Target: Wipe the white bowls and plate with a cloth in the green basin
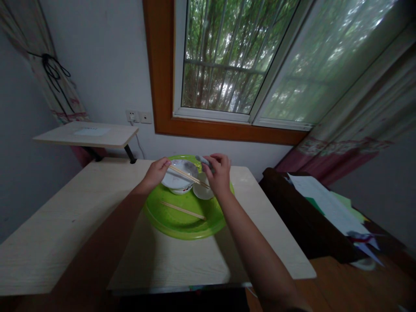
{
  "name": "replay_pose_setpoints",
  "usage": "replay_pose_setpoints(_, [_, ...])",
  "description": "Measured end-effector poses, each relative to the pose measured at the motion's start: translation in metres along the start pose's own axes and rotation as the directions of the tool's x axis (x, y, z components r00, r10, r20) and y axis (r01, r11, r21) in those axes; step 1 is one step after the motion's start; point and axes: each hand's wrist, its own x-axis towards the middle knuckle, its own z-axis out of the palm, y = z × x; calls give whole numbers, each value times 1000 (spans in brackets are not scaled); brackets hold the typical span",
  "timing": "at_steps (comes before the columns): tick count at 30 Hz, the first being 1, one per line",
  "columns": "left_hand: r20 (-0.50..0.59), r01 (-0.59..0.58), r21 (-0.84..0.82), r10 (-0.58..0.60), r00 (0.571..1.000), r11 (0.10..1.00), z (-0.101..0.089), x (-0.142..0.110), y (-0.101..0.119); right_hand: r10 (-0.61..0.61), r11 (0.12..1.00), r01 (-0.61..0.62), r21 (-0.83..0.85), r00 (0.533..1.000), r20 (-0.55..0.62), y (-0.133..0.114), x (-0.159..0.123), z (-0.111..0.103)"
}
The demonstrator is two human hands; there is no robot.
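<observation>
My left hand (157, 170) pinches one end of a pair of wooden chopsticks (186, 174), which slant down to the right over a white bowl (178, 181). In my right hand (219, 173) is a small grey piece, perhaps a cloth or sponge (203, 160), held by closed fingers above the right side of the bowls. A pale translucent bowl or cup (202, 190) sits beside the white bowl, partly behind the chopsticks. Both stand in a round green basin (185, 234). More wooden chopsticks (183, 210) lie on the basin's bottom, towards me.
The basin rests on a light wooden table (182, 264). A raised shelf (89, 133) with a paper on it stands at the back left. Behind the table are a wall socket (132, 116) and a window. Papers (328, 203) lie on dark furniture at the right.
</observation>
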Motion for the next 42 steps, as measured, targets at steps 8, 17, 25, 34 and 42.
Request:
replay_pose_setpoints(8, [45,-24,-46,26,999,999,0,-1,6,-273,958,189,216,834,480,-15,-3,12])
replay_pose_setpoints(17, [50,-29,-58,32,998,998,-2,-3,7,-178,976,76,206,825,537,-14,-8,18])
replay_pose_setpoints(25, [-177,40,17,-36,983,999,-5,-2,5,-61,998,54,28,883,465,-6,-4,14])
replay_pose_setpoints(34, [-337,104,124,-56,940,987,-9,3,-8,187,980,-171,-100,964,189,19,-1,8])
replay_pose_setpoints(42, [-155,4,66,6,988,998,-3,1,-1,189,971,-188,146,982,9,13,-1,7])
